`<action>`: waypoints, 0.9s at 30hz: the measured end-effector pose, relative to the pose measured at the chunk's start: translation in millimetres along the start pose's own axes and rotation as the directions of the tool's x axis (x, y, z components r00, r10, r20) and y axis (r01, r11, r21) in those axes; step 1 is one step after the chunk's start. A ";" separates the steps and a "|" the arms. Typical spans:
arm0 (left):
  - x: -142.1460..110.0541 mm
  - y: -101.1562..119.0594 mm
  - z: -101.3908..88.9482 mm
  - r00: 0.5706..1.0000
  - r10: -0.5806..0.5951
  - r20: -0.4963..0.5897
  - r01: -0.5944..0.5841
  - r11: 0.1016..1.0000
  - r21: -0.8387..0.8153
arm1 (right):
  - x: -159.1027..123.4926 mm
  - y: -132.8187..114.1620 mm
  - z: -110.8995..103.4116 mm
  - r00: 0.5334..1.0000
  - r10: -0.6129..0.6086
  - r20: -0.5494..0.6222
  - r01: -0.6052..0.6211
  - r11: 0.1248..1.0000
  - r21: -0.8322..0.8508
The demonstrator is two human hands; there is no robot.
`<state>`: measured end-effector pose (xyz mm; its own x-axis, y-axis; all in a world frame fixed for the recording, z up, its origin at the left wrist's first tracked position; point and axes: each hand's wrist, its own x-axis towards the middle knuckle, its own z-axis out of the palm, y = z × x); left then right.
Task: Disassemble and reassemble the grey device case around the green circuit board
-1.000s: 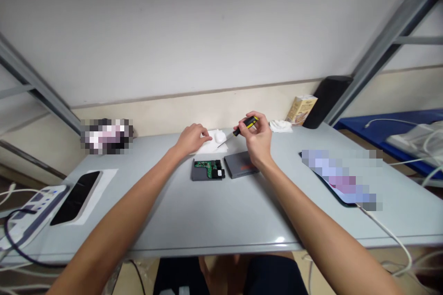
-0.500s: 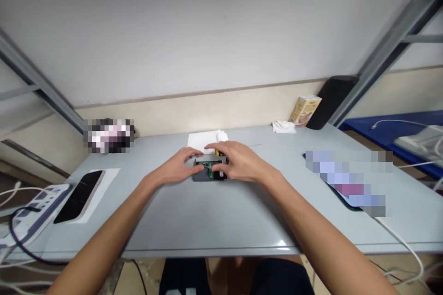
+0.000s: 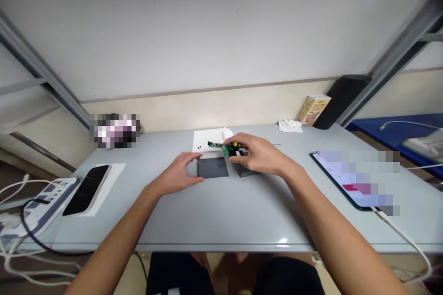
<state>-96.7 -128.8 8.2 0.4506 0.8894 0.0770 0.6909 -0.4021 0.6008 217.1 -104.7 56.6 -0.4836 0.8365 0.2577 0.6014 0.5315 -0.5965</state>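
Note:
My right hand (image 3: 261, 154) pinches a green circuit board (image 3: 217, 146) with a black part on it, raised above the table. Below that hand lies a dark grey, box-like piece (image 3: 247, 172), partly covered by the fingers. A flat dark grey case half (image 3: 213, 168) rests on the table to its left. At its left edge is my left hand (image 3: 179, 173), thumb and fingers apart with nothing between them. Behind my right fingers shows a yellow-and-black handle (image 3: 236, 144), mostly hidden, with a thin shaft to the right.
White paper (image 3: 204, 137) with tiny dark bits lies behind the case half. A phone (image 3: 88, 189) and power strip (image 3: 41, 205) are at left, with cables. At right are a tablet (image 3: 341, 186) with a white cable, a tissue (image 3: 290, 126), a yellow box (image 3: 313, 109) and a black cylinder (image 3: 341, 101).
The circuit board has come up out of the grey case and moved with my right hand. The grey pieces now lie apart. My left hand has drawn slightly away and opened.

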 end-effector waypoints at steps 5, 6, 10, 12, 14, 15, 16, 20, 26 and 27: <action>-1.2 -0.3 -9.3 1.000 -0.013 0.003 0.013 1.000 0.006 | -4.9 -10.4 -12.7 0.989 0.017 0.147 -0.038 0.990 0.138; -1.2 -0.4 -11.1 1.000 -0.020 -0.005 0.020 1.000 0.005 | -5.9 -13.9 -12.4 0.973 0.028 0.230 -0.061 0.988 0.139; -0.8 1.1 -14.9 0.998 -0.037 -0.053 0.037 0.999 0.001 | -9.3 -28.2 -0.8 0.896 0.075 0.438 -0.113 0.992 0.061; -0.2 3.3 -14.3 0.996 -0.046 -0.071 0.046 0.999 -0.012 | -10.4 -33.6 7.4 0.883 0.060 0.466 -0.075 0.997 0.014; 0.7 5.1 -12.5 0.995 -0.056 -0.080 0.054 0.998 -0.030 | -11.2 -36.1 13.7 0.879 0.054 0.474 -0.044 0.998 -0.033; 1.2 5.5 -11.4 0.995 -0.056 -0.086 0.053 0.998 -0.036 | -11.3 -36.0 15.6 0.879 0.052 0.473 -0.036 0.998 -0.043; 1.7 5.5 -10.4 0.995 -0.050 -0.091 0.047 0.998 -0.038 | -11.2 -35.0 16.8 0.884 0.041 0.466 -0.029 0.999 -0.033; 3.3 3.0 -7.8 0.995 -0.014 -0.100 0.009 0.999 -0.048 | -6.7 -25.4 14.5 0.979 -0.041 0.201 0.010 0.988 0.152; 2.5 -5.7 -5.9 0.997 -0.022 -0.081 0.018 0.999 -0.048 | 4.6 -13.8 1.8 0.820 -0.102 -0.564 0.238 0.956 0.173; 2.3 -7.3 -5.2 0.997 -0.021 -0.074 0.017 0.999 -0.046 | 5.9 -12.2 1.5 0.779 -0.089 -0.620 0.244 0.955 0.170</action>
<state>-103.6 -122.7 8.1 0.3934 0.9111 0.1232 0.6716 -0.3763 0.6383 206.0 -106.4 64.2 -0.0356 0.6875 0.7253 0.3479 0.6889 -0.6359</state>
